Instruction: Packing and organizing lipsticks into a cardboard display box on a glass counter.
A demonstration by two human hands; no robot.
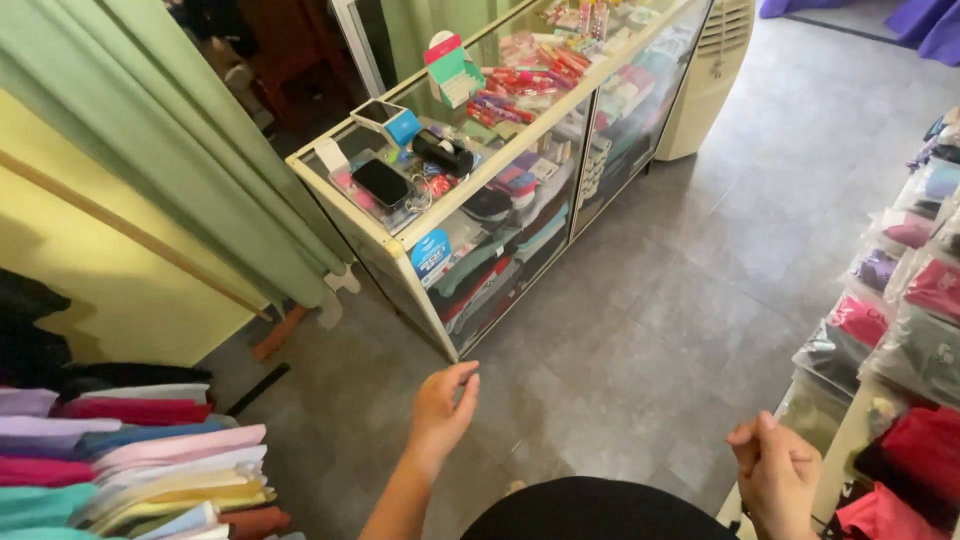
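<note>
**Empty hands in a tight shop aisle, plenty to bump into**

Both hands are up in the air and holding nothing. The left hand (443, 405) has its fingers loosely curled, thumb close to the fingertips, half closed around empty space. The right hand (778, 470) is curled tighter, almost a loose fist, and I can't see anything inside it either.

Using the glass display counter (500, 190) as the landmark: the left hand hangs in front of its near corner, well apart from it, over bare grey floor tiles (660, 320). Nearest to that hand, down to the left of the counter, is the stack of folded shirts (150, 470) in pink, white, yellow and teal. The right hand is across the aisle from the counter, just beside the bagged garments (900, 330) on the shelf edge.

What could go wrong, I reckon: the right hand is close enough that a careless swing could catch a plastic bag and drag the slippery pile off. On the counter top a black phone (380, 182) sits near the corner, easy to knock. The glass front wouldn't like a hip bump either.
</note>
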